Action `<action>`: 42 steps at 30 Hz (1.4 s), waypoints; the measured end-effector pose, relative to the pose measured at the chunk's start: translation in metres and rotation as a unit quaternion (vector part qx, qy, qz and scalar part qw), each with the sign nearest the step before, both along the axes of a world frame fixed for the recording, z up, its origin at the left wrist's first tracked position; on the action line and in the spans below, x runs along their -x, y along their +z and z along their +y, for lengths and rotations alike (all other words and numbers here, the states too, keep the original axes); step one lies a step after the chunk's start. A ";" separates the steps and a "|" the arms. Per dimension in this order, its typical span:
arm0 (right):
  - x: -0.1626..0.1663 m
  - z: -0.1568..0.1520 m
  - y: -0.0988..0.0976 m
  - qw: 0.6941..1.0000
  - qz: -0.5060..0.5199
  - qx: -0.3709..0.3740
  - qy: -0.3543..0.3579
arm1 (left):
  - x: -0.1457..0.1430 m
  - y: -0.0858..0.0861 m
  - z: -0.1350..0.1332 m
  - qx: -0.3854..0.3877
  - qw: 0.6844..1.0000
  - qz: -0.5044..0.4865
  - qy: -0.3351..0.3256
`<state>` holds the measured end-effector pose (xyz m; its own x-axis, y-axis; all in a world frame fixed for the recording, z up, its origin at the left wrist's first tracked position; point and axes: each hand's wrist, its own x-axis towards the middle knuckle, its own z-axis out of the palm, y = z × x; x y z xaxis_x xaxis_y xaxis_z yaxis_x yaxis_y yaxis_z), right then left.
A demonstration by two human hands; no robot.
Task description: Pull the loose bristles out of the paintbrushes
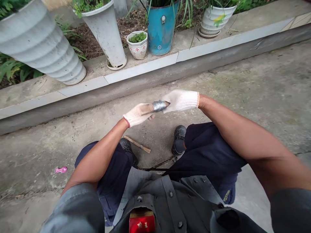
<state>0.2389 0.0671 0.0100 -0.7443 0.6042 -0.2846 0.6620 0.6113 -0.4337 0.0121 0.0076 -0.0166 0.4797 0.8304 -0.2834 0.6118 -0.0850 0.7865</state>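
Observation:
In a white knitted glove with a red cuff, my left hand is closed around a wooden stick. Silver wire is wound in many turns about the stick, just beyond my left fingers. My right hand, also gloved in white, is bent close against the far end of the stick. Motion blurs its fingers, and whatever they pinch is hidden. Below, a flat wooden strip with a thin band near one end lies on the concrete between my shoes.
A low concrete ledge runs across the front, bearing potted plants: a ribbed white pot, a tall white pot, a small white pot and a blue bucket. A pink object lies on the ground at left.

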 end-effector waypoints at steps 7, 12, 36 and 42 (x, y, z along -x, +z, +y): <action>0.009 0.021 -0.010 0.969 -0.069 -0.115 -0.207 | -0.020 -0.015 -0.015 0.092 0.994 0.018 -0.062; 0.016 0.014 -0.023 0.949 -0.222 -0.173 -0.143 | -0.015 -0.006 -0.010 0.086 0.993 0.072 -0.037; 0.024 0.013 -0.012 0.962 -0.124 -0.139 -0.200 | -0.006 -0.025 -0.015 0.111 0.993 -0.009 -0.046; 0.032 0.006 -0.020 0.950 -0.199 -0.207 -0.124 | 0.001 -0.002 -0.010 0.021 0.995 0.099 -0.019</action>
<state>0.2065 0.0729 -0.0102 -0.4482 0.8681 -0.2135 0.8687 0.4793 0.1252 0.0114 -0.0023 -0.0190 0.4422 0.7983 -0.4090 0.7517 -0.0811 0.6545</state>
